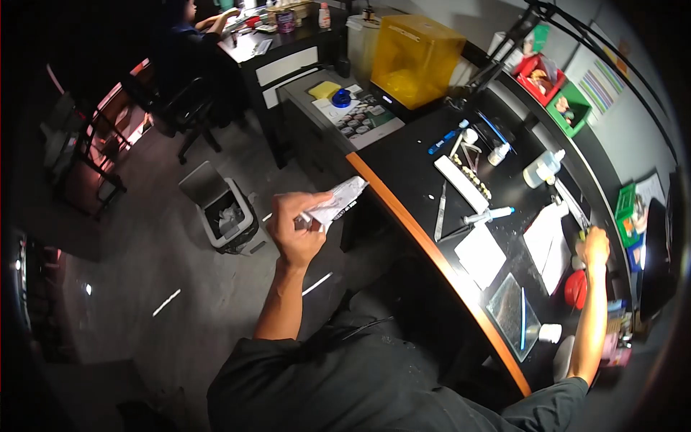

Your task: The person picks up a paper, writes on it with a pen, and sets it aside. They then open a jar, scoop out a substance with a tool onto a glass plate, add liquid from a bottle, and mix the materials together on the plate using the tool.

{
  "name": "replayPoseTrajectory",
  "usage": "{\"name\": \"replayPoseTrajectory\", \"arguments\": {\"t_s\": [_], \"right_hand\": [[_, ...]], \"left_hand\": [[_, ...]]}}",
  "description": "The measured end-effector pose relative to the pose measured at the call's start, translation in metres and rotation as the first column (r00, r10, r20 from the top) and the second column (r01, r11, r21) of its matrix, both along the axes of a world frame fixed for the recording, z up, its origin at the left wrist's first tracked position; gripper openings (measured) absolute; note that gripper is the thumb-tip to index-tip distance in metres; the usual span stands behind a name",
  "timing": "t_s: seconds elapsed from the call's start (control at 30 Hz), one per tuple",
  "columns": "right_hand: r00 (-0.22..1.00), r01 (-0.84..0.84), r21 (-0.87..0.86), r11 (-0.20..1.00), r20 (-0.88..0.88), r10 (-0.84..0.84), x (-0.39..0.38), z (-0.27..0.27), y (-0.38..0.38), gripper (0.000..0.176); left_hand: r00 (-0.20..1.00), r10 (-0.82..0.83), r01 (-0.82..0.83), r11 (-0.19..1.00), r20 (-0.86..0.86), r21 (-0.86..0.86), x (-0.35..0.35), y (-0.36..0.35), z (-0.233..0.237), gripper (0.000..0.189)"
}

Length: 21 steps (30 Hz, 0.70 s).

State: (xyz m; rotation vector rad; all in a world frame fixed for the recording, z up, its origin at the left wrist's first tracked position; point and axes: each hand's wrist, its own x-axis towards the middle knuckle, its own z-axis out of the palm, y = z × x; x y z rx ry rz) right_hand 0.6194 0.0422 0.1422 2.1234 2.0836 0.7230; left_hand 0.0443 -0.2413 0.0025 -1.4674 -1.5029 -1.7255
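Note:
In the head view, my left hand (296, 229) is closed on a crumpled white packet (340, 201) with dark print, held up beside the desk's orange front edge. Far to the right, my right hand (594, 248) reaches over the back of the black desk with its fingers curled; what it grips is mostly hidden. Just below that hand lies a round red object (576, 289). White sheets (547, 245) lie left of it, and a syringe (489, 215) with a blue tip rests near another white sheet (481, 255).
A glass plate (512, 317) bears a thin blue-white stick. Farther back stand a clear squeeze bottle (543, 169) and a white tray of tooth-like pieces (462, 184). A yellow-covered machine (416, 61) is at the desk's far end. An open bin (223, 212) stands on the floor; another person (183, 57) sits beyond.

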Motion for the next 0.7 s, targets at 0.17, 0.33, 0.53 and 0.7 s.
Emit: {"name": "replayPoseTrajectory", "arguments": {"t_s": [0.17,0.33,0.53,0.7], "right_hand": [[0.88,-0.42,0.137,0.897,-0.179,0.439,-0.042,-0.011,-0.067,0.023],[0.485,-0.682,0.173,0.711,-0.621,0.616,-0.12,0.005,-0.155,0.02],[0.025,-0.689,0.213,0.693,-0.949,0.316,-0.191,-0.041,-0.185,0.017],[-0.057,-0.546,0.151,0.824,-0.988,0.143,-0.303,-0.067,-0.157,0.012]], "left_hand": [[0.983,-0.045,0.049,0.999,-0.177,0.021,0.042,0.013,0.008,0.03],[0.986,-0.053,0.034,0.992,-0.16,-0.12,0.082,0.046,-0.015,0.031],[0.987,-0.083,0.023,0.919,-0.137,-0.394,0.101,0.054,-0.023,0.029],[0.97,-0.143,-0.019,0.766,-0.198,-0.643,0.109,0.043,-0.002,0.044]]}}
